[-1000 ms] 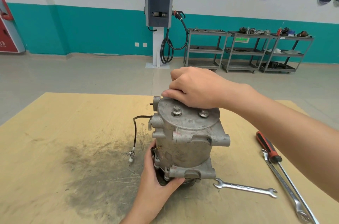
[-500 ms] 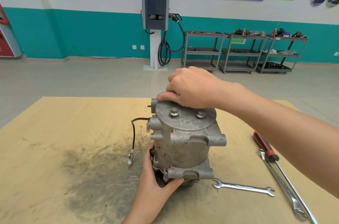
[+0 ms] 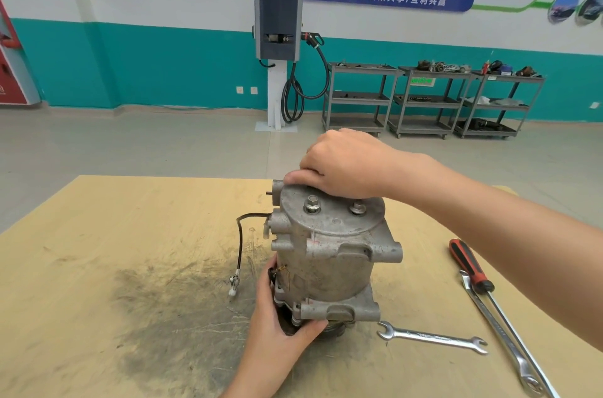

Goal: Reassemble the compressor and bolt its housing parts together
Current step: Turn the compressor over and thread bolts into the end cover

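Note:
A grey metal compressor (image 3: 329,263) stands upright on the wooden table (image 3: 98,267). Two bolts (image 3: 312,204) stick up from its round top cover, the second bolt (image 3: 358,208) to the right. My right hand (image 3: 346,166) lies over the far side of the cover with fingers curled down; whatever is under them is hidden. My left hand (image 3: 280,322) grips the compressor's base at the lower left, thumb under the bottom flange. A black wire with a white plug (image 3: 239,254) hangs off the left side.
An open-end wrench (image 3: 430,337) lies right of the compressor's base. A red-and-black screwdriver (image 3: 470,267) and a long combination wrench (image 3: 502,342) lie further right. A dark greasy stain (image 3: 169,309) covers the table's left middle. Carts and a charger stand by the far wall.
The hands and the compressor keep the same pose. Only the camera view shifts slightly, so the scene sits a little lower and further left in the picture.

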Motion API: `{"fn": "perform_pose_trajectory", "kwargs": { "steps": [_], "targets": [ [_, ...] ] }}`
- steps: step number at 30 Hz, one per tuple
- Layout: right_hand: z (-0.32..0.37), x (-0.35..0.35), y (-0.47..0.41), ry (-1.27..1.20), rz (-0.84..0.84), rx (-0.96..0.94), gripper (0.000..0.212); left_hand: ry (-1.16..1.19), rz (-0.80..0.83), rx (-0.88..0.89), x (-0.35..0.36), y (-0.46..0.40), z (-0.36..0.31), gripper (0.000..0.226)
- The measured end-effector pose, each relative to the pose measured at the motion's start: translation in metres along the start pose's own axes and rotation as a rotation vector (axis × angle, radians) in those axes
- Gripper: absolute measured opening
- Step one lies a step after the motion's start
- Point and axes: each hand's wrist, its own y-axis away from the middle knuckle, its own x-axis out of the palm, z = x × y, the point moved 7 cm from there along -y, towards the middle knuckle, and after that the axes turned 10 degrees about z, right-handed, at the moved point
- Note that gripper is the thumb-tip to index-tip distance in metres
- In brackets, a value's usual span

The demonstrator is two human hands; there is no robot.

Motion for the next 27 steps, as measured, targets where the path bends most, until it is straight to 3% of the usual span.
{"fn": "perform_pose_trajectory", "kwargs": {
  "steps": [2,7,15,21,27],
  "targets": [
    [-0.005,-0.001,0.002,-0.033,-0.019,0.006,0.052,-0.001,-0.006,0.001,-0.001,-0.001,0.0,0.106],
    [0.002,-0.002,0.008,-0.013,0.021,-0.162,0.022,-0.02,-0.005,0.004,-0.001,0.0,-0.001,0.107],
    [-0.006,-0.001,0.0,-0.044,-0.006,0.036,0.064,-0.001,-0.007,0.011,-0.001,0.0,-0.004,0.108],
    [0.005,-0.004,0.005,0.013,-0.028,-0.135,0.026,0.016,-0.002,0.001,-0.001,0.001,-0.004,0.11],
    [-0.005,-0.003,0.002,-0.064,0.019,0.112,0.061,-0.014,-0.004,0.021,-0.001,0.0,-0.001,0.099]
  ]
}}
